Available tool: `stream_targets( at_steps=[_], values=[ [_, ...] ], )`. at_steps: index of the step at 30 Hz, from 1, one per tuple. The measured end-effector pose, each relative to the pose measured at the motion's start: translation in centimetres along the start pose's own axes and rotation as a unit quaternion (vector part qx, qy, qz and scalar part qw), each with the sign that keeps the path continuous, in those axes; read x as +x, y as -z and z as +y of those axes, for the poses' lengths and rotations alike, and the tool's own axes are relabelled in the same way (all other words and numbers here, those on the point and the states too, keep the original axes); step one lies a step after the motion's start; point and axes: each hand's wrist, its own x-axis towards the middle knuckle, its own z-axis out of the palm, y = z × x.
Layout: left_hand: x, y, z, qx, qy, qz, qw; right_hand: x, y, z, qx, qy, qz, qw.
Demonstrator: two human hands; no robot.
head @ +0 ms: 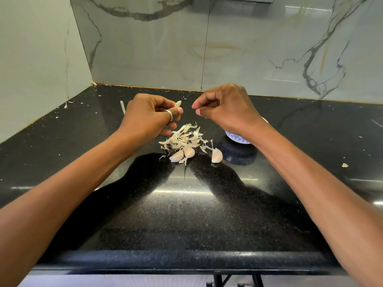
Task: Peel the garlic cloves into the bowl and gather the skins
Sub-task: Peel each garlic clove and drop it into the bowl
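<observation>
Two bare hands raised above a glossy black speckled stone countertop (186, 214), set into a corner of pale grey-veined marble wall tiles (248, 48). Left hand (148, 116) curled, with a silver ring (169, 114) on one finger, pinching a small pale garlic clove (178, 104) between thumb and fingertips — clove tip poking up past the knuckles. A thin pale strip of skin (123, 106) sticking out behind that hand on its far side; cannot tell whether held or lying on the counter. Right hand (226, 108) loosely closed just beside the left, thumb and forefinger pressed together at the tips; whether anything is caught between them cannot be told.

Below the hands, a loose heap of papery cream-white garlic skins (184, 137) on the counter. Touching its near edge, two unpeeled pinkish-white cloves (182, 154) side by side, and a third unpeeled clove (216, 155) a little to the right, apart from the pair. Just beyond that third clove, a small white bowl with a blue pattern (236, 138), largely hidden under the right wrist — contents not visible, dark reflection under it on the polished stone.

Tiny skin flakes (68, 103) scattered along the back and left edges of the counter, and one stray scrap (344, 165) well off to the right.
</observation>
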Motion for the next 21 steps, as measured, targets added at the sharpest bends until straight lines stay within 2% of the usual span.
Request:
stream_targets(
  at_steps=[5,11,17,21],
  values=[
    [-0.2,0.0,0.1,-0.001,-0.008,-0.016,1.0,0.1,0.1,-0.3,0.053,-0.014,0.005,0.998],
    [-0.3,0.0,0.2,0.025,-0.023,-0.044,0.998,-0.2,-0.1,-0.8,0.13,-0.026,-0.076,0.988],
    [-0.5,-0.1,0.3,0.025,-0.034,-0.072,0.996,-0.2,-0.2,-0.7,0.11,-0.014,-0.064,0.992],
    [-0.5,-0.3,0.3,0.032,-0.034,-0.073,0.996,0.1,0.8,-0.5,0.12,-0.038,-0.064,0.99]
  ],
)
